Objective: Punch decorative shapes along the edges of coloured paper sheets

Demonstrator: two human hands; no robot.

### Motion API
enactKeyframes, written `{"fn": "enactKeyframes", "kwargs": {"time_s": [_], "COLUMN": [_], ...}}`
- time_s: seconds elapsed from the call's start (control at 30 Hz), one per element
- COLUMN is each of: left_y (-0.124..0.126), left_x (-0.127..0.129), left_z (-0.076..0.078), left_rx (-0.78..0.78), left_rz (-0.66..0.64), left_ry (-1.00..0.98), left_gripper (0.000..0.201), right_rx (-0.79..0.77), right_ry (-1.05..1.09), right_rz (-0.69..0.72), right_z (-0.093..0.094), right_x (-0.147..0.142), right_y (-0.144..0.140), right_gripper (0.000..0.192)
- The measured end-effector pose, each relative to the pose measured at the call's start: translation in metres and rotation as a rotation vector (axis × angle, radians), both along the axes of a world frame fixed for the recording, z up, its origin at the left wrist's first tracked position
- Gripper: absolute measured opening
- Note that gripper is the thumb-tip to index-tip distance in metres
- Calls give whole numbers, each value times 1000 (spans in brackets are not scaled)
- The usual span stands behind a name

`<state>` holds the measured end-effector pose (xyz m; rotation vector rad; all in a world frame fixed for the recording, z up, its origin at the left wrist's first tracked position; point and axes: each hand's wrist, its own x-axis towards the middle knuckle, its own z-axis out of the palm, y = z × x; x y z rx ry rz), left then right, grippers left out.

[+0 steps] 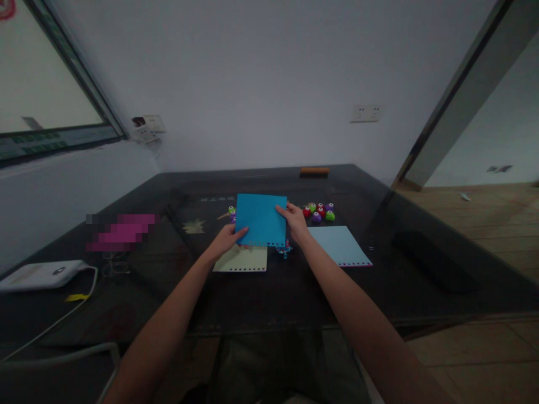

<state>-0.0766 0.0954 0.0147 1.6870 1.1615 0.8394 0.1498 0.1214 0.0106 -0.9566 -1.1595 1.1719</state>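
Between my two hands a blue sheet of paper [261, 220] with a row of punched holes along its near edge is held up over the table. My left hand [226, 240] grips its lower left corner, thumb on top. At its upper right edge my right hand [293, 217] pinches it, thumb also on top. Partly beneath it lies a pale yellow punched sheet [242, 260]. To the right rests a light blue punched sheet [342, 246]. Small blue and pink pieces [285, 250] show just below the held sheet, too small to make out.
Several red, green and purple eyeball toys [319, 211] cluster behind the light blue sheet; a few more [232, 212] peek out left of the held sheet. A white device with a cable [46, 275] and a blurred pink item [122, 232] lie left on the dark table [252, 303].
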Motion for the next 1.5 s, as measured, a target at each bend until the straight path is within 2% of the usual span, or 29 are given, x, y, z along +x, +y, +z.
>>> {"fn": "enactKeyframes", "kwargs": {"time_s": [0.13, 0.23, 0.33, 0.47, 0.6, 0.73, 1.1, 1.27, 1.5], "left_y": [-1, -3, -9, -18, -24, -26, -27, -26, -30], "left_x": [2, 6, 14, 28, 38, 44, 50, 50, 51], "left_z": [0, 1, 4, 5, 2, -1, -2, -5, 1], "left_rx": [73, 124, 158, 159, 163, 139, 128, 159, 225], "left_rz": [58, 100, 86, 17, -49, -64, -92, -113, -73], "left_ry": [-30, -54, -79, -97, -46, -23, 31, 80, 142], "left_gripper": [35, 34, 33, 33, 35, 35, 37, 37, 39], "right_rx": [-72, -83, -37, -44, -56, -74, -80, -74, -42], "right_ry": [71, -64, -236, -349, -294, -276, -315, -322, -428], "right_rz": [129, 251, 295, 297, 306, 225, 206, 242, 181], "right_z": [9, 14, 18, 22, 19, 14, 8, 7, 0], "right_x": [1, 9, 25, 47, 57, 57, 62, 63, 67], "right_y": [-10, -20, -32, -50, -63, -70, -69, -70, -63], "right_gripper": [41, 36, 30, 29, 34, 34, 39, 45, 38]}}
